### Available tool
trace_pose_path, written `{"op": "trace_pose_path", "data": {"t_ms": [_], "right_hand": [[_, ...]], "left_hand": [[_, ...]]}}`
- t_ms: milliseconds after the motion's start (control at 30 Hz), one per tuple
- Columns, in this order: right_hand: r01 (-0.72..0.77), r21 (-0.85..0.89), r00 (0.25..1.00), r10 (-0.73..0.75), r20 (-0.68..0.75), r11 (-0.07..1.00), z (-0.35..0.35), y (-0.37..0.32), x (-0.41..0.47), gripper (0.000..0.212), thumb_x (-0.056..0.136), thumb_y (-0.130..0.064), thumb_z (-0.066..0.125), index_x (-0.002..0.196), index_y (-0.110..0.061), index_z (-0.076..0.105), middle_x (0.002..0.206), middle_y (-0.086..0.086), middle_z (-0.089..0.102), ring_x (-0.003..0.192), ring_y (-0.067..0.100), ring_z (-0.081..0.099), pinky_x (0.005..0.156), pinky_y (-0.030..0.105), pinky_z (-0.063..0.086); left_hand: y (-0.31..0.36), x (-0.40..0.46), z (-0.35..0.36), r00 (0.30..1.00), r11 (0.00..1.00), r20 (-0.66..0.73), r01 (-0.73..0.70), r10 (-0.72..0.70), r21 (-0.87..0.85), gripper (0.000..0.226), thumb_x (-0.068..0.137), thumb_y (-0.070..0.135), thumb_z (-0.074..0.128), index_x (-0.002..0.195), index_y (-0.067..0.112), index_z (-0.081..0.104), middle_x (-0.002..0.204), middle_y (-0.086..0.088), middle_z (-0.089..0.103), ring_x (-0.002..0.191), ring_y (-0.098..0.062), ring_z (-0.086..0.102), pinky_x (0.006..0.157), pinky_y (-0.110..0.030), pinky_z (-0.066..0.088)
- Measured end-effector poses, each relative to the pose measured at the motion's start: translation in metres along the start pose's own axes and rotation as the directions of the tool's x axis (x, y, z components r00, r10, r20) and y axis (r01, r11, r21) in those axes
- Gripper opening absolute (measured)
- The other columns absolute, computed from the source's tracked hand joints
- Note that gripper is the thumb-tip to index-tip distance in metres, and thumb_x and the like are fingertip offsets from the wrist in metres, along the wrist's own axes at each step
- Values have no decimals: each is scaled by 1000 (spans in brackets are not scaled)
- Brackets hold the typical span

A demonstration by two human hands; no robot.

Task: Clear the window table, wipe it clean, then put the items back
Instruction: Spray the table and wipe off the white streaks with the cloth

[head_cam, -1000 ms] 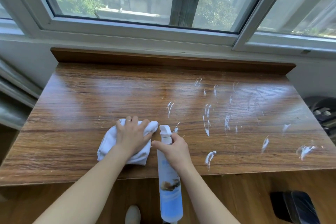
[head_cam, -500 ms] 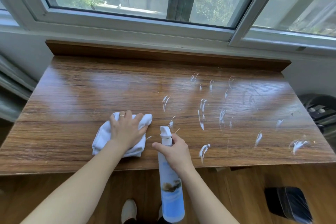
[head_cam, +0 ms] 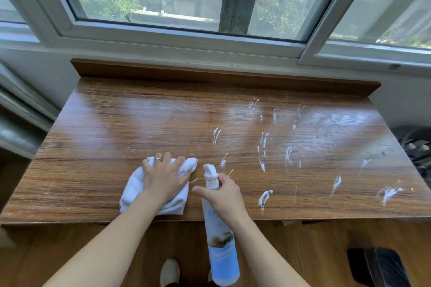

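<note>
Left hand (head_cam: 163,178) lies flat with spread fingers on a white cloth (head_cam: 133,189) near the counter's (head_cam: 116,128) front edge; right hand (head_cam: 224,196) grips the spray bottle (head_cam: 220,247) just beside it; foam streaks (head_cam: 262,156) lie to the right

Bare wooden table (head_cam: 116,137) — white foam streaks (head_cam: 262,156) across its right half, crumpled white cloth (head_cam: 133,189) near front edge.

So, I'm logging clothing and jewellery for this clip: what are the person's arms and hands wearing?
Both forearms are bare, with no sleeves, watch or gloves in view. The left hand wears a thin band ring on one finger. The right hand shows no ring.
</note>
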State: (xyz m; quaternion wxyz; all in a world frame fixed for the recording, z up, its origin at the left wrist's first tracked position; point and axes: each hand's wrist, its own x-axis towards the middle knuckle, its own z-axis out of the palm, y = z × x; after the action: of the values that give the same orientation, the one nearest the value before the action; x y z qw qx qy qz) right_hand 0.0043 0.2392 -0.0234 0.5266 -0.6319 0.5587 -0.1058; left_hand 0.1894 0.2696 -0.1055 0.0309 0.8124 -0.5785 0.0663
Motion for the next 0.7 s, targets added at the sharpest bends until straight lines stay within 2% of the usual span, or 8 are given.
{"op": "trace_pose_path", "data": {"t_ms": [100,167,233,300,467,600,700], "right_hand": [[-4,10,1000,4,15,1000,-1,5,-7,36,76,-46,82,92,-20,63,84,-7,62,78,8,57,71,27,46],[-6,19,1000,6,9,1000,-2,10,-10,36,75,-47,82,92,-22,63,85,-7,64,80,9,59,72,27,47],[-18,31,1000,18,-3,999,-2,15,-12,35,75,-49,82,92,-26,63,87,-7,65,84,10,62,74,27,48],[-27,38,1000,28,-13,999,-4,20,-14,34,75,-50,82,91,-28,62,87,-7,65,83,9,61,73,27,48],[-13,42,1000,14,-22,999,-10,24,-18,33,76,-48,82,90,-27,61,87,-7,65,82,9,60,70,25,45],[2,49,1000,0,-25,999,-15,21,-15,30,77,-46,82,85,-28,59,87,-6,65,84,11,61,69,25,45],[23,39,1000,-22,-22,999,-17,19,-12,30,77,-46,82,86,-30,59,87,-6,65,84,12,62,70,27,46]], "left_hand": [[-3,25,0,998,999,49,35,-35,12,52,81,58,36,93,22,70,80,-11,58,76,-31,54,69,-51,41],[-3,42,-3,991,998,116,57,-61,33,52,85,60,33,102,25,69,88,-10,59,83,-31,55,74,-54,42],[-1,57,-8,974,996,212,64,-75,54,46,94,60,32,123,35,56,109,-6,56,101,-29,51,87,-53,39],[2,66,-10,958,995,270,81,-95,61,44,97,61,30,134,40,42,122,-4,50,112,-27,47,93,-50,36],[6,57,-17,949,993,293,95,-112,71,45,97,61,27,133,38,41,126,-4,47,118,-27,42,98,-53,33],[11,24,-19,962,996,263,54,-70,68,47,94,61,33,130,37,52,120,-6,56,112,-28,49,95,-55,35],[13,-13,-21,983,999,179,42,-44,12,49,81,58,36,104,31,69,91,-10,62,88,-33,60,79,-59,43]]}}
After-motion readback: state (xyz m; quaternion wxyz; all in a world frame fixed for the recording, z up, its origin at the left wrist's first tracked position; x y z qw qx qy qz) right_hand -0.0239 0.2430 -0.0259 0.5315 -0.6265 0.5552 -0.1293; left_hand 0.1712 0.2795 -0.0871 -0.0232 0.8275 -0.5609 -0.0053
